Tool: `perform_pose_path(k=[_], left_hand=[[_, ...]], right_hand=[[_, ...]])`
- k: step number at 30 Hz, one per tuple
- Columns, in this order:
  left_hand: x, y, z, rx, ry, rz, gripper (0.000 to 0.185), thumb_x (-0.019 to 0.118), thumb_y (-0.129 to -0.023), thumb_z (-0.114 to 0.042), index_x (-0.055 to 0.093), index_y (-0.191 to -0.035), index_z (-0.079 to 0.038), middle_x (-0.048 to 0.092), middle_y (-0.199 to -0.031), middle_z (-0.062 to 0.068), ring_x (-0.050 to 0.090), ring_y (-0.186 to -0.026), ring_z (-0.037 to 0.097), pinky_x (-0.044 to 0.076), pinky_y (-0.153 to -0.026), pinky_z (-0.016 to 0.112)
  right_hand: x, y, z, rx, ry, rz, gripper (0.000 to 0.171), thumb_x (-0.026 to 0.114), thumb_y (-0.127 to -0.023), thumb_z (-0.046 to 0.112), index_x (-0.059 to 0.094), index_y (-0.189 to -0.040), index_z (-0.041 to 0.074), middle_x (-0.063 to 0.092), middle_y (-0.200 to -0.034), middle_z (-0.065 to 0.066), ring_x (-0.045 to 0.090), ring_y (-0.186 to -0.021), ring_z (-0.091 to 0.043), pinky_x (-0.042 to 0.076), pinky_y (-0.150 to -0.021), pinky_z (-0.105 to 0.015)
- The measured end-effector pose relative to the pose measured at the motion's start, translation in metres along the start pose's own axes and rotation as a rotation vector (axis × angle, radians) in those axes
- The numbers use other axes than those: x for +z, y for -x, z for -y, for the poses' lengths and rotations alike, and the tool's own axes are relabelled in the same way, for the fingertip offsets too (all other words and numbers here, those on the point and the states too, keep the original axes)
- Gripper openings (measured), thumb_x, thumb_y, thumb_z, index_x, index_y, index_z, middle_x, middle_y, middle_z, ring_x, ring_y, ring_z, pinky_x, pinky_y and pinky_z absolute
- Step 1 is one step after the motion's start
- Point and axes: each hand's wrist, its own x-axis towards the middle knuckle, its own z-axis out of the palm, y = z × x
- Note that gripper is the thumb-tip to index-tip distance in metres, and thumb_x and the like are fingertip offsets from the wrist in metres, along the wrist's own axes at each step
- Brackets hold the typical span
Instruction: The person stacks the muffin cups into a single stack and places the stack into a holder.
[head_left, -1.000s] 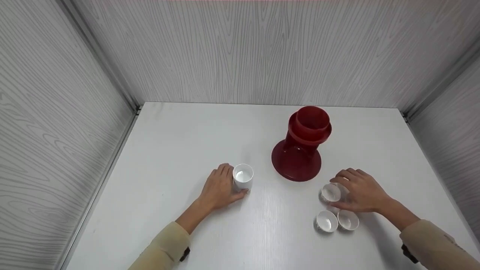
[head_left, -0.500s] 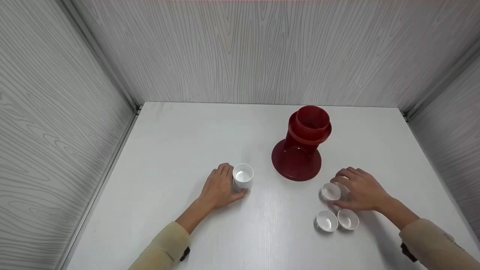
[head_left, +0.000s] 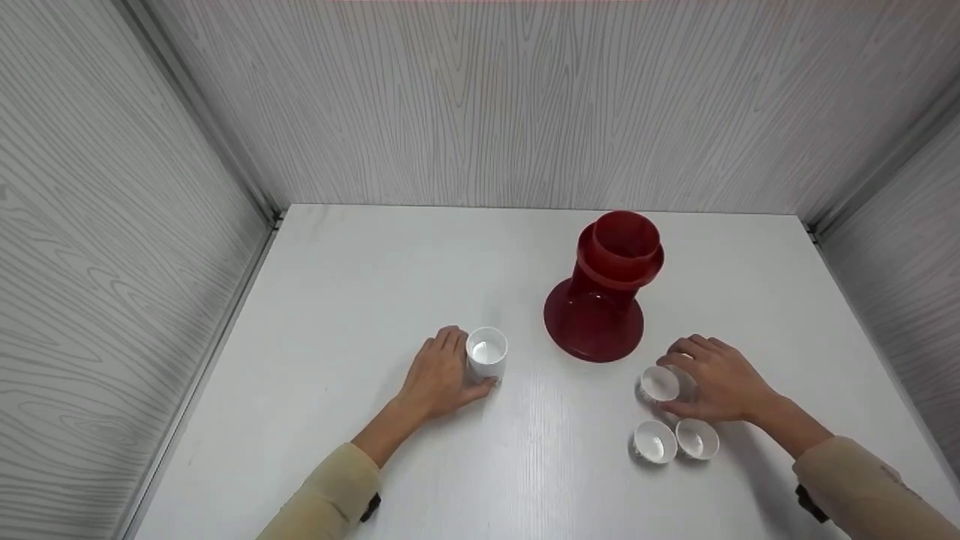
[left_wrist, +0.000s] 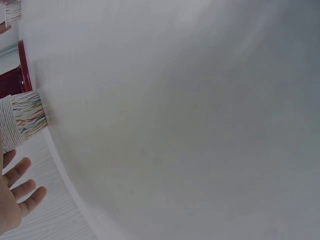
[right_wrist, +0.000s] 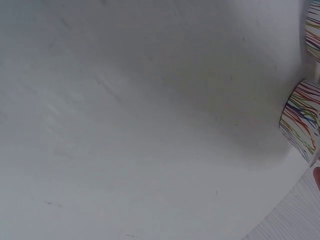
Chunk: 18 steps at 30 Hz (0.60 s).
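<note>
In the head view my left hand (head_left: 439, 379) holds a short stack of white paper cups (head_left: 487, 346) upright on the table, thumb at the near side and fingers at the far side. The left wrist view shows the stacked rims and coloured line print of these cups (left_wrist: 29, 116), with several fingers spread beside them. My right hand (head_left: 716, 380) grips a paper cup (head_left: 660, 384) between thumb and fingertips. A white rim partly shows behind these fingers; what it belongs to is mostly hidden. Two more paper cups (head_left: 654, 442) (head_left: 697, 439) stand just nearer.
A red stand-like piece (head_left: 595, 326) with a round base and an open, tube-shaped top stands between and beyond the hands. Grey wood-grain panels (head_left: 480, 105) enclose the white table (head_left: 390, 262) at the back and both sides.
My right hand and the cup at its fingertips have shifted very slightly left. The left hand, its cup stack and the red piece look unmoved.
</note>
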Motion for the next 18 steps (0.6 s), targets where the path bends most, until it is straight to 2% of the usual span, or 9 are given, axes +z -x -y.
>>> perform_pose_path(k=[8,18], left_hand=[[-0.002,-0.001,0.000,0.010,-0.014,-0.009,0.076,0.074,-0.087,-0.061,0.060,-0.128,0.002,0.067,-0.122,0.013,0.061,-0.123,0.029,0.058,-0.096,0.043],[-0.003,-0.001,-0.001,-0.021,0.029,0.026,0.078,0.072,-0.088,-0.061,0.058,-0.132,0.002,0.065,-0.126,0.014,0.060,-0.127,0.030,0.056,-0.101,0.045]], right_hand=[[0.001,-0.004,0.003,0.029,-0.005,0.037,0.053,0.089,-0.069,0.057,0.072,-0.107,0.023,0.071,-0.106,0.002,0.066,-0.099,-0.019,0.059,-0.083,-0.043],[-0.004,-0.012,0.011,0.065,-0.008,0.063,0.055,0.088,-0.071,0.061,0.072,-0.110,0.025,0.070,-0.110,0.006,0.065,-0.104,-0.017,0.058,-0.086,-0.041]])
